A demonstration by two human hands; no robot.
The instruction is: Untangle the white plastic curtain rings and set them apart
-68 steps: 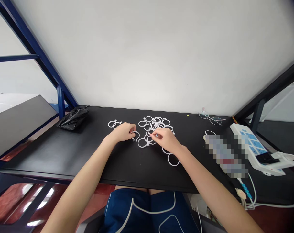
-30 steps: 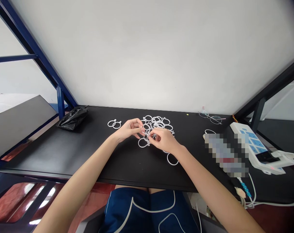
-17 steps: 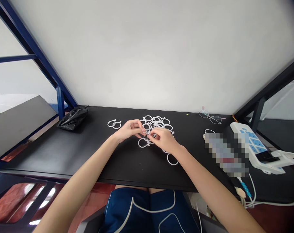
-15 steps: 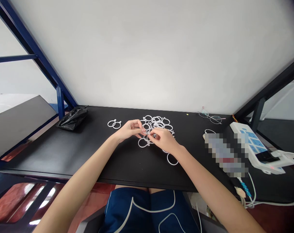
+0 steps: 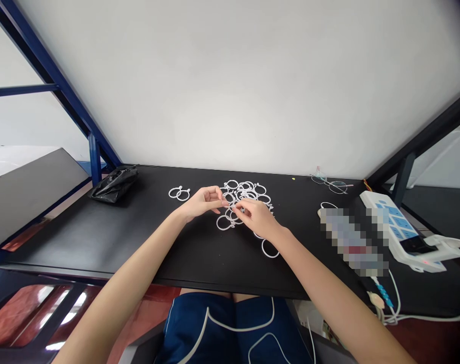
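A: Where are the two hands?

B: Both are at the middle of the frame, above the black bench point(image 5: 100, 227). The left hand point(image 5: 201, 202) and the right hand point(image 5: 258, 218) meet with their fingertips at the lower left edge of the pile of white rings point(image 5: 247, 194). The fingers of both hands are pinched narrow on one small white ring point(image 5: 230, 204) between them, so both hands hold it together.

A: And the other rings?

B: The pile lies on the bench just behind the hands, in the center of the frame. Two linked rings point(image 5: 179, 193) lie apart, to the left of the left hand. One single ring point(image 5: 270, 248) lies below the right wrist, nearer the front edge of the bench.

A: What else is on the bench?

B: A black bag point(image 5: 114, 184) at the left, near the blue frame. A pair of glasses point(image 5: 330, 184) at the upper right, close to the wall. A white power strip point(image 5: 399, 230) with blue sockets at the far right.
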